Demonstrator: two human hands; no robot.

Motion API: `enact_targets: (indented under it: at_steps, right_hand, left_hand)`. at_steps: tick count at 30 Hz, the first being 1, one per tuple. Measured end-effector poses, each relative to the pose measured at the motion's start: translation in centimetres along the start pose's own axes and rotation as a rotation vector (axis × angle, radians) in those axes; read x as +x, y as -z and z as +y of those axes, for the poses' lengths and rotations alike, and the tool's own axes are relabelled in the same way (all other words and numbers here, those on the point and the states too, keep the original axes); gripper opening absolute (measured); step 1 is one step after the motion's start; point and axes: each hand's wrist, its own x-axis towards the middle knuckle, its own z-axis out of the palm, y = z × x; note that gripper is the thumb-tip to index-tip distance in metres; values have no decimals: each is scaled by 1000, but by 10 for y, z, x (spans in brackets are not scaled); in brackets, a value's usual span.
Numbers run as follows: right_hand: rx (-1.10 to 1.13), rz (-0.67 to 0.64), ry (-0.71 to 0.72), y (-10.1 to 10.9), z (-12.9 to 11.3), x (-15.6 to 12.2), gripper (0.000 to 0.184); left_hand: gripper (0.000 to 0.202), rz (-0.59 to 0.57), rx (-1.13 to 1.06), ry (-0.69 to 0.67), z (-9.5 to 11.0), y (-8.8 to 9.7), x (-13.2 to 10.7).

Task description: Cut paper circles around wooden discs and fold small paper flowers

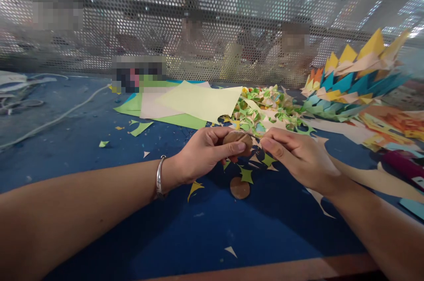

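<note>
My left hand [207, 150] grips a round brown cardboard disc [236, 138], thumb on its near face. Just right of the disc, my right hand [294, 153] is closed in a pinch. Something thin and dark seems to run between its fingertips and the disc, too small to name. A second brown disc [240, 188] lies flat on the blue table below my hands, partly under a green paper scrap [246, 175]. Scattered paper offcuts surround it, among them a yellow piece [195, 188].
Green, pink and pale yellow paper sheets [198, 100] lie behind my hands, beside a heap of folded paper pieces [265, 106]. Tiered folded paper [357, 73] stands at right, near a purple object [400, 166]. A white cord [62, 115] crosses the left; a perforated metal screen [212, 38] rises behind.
</note>
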Motion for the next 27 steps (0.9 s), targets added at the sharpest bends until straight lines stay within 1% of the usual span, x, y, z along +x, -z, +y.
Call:
enact_targets:
  at_steps: [11, 14, 19, 27]
  right_hand:
    - [-63, 7, 39, 2, 1, -1, 39]
    - [-68, 20, 62, 2, 0, -1, 39]
    - [-70, 20, 60, 1, -4, -1, 39]
    - [-42, -1, 83, 1, -2, 0, 37]
  left_hand:
    - [9, -21, 25, -7, 0, 1, 0]
    - [9, -23, 23, -17, 1, 1, 0]
    - [8, -31, 1, -26, 2, 1, 0]
    - [12, -44, 85, -20, 1, 2, 0]
